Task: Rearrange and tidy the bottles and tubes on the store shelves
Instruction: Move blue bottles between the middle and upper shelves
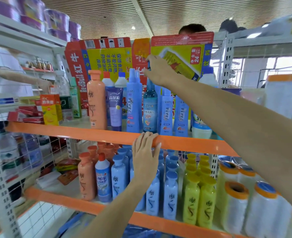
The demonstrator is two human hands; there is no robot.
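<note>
My right hand (pixel 156 70) reaches over the upper shelf and grips the top of a clear blue spray bottle (pixel 149 107) standing among opaque blue spray bottles (pixel 133 100). To its left stand a purple tube (pixel 115 109) and a tall orange bottle (pixel 96 100). My left hand (pixel 146 156) rests on the orange front edge of the upper shelf (pixel 73 132), fingers spread over it. On the lower shelf stand rows of orange bottles (pixel 86 176), light blue bottles (pixel 170 196) and yellow bottles (pixel 199 201).
Flattened red-and-yellow cardboard boxes (pixel 107 55) form a wall behind the upper bottles. Small cartons (pixel 50 110) sit at the left, plastic film rolls (pixel 260 203) at the lower right, purple tubs (pixel 56 21) on top. Another person's head (pixel 192 29) shows behind the cardboard.
</note>
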